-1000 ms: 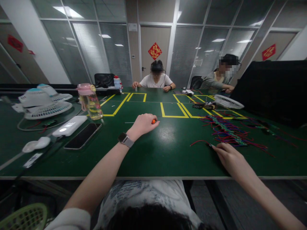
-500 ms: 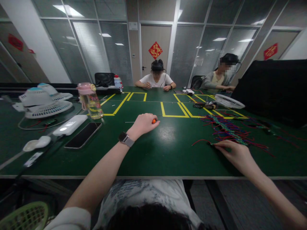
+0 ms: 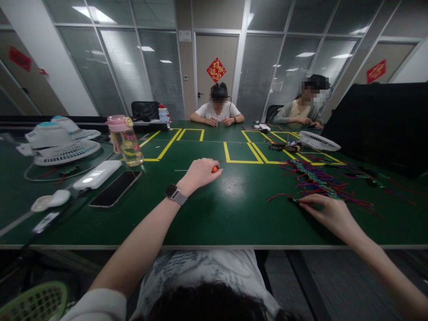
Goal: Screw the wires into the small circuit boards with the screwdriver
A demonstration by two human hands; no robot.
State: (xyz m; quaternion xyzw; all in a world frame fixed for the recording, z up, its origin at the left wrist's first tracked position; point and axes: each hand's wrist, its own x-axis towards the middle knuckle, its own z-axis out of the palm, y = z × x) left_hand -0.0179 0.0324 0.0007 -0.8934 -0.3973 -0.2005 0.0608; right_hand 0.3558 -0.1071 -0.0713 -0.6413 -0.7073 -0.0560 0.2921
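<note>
My left hand (image 3: 199, 173) curled around the light, stiff screwdriver (image 3: 214, 169); at three o'clock, my right hand (image 3: 329, 213) pinched a limp red wire (image 3: 279, 196), best gripped by its connector.

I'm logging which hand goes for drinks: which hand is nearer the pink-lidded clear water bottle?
Left. The left hand lies just right of the pink-lidded clear water bottle; the right hand is far across the green table.
</note>
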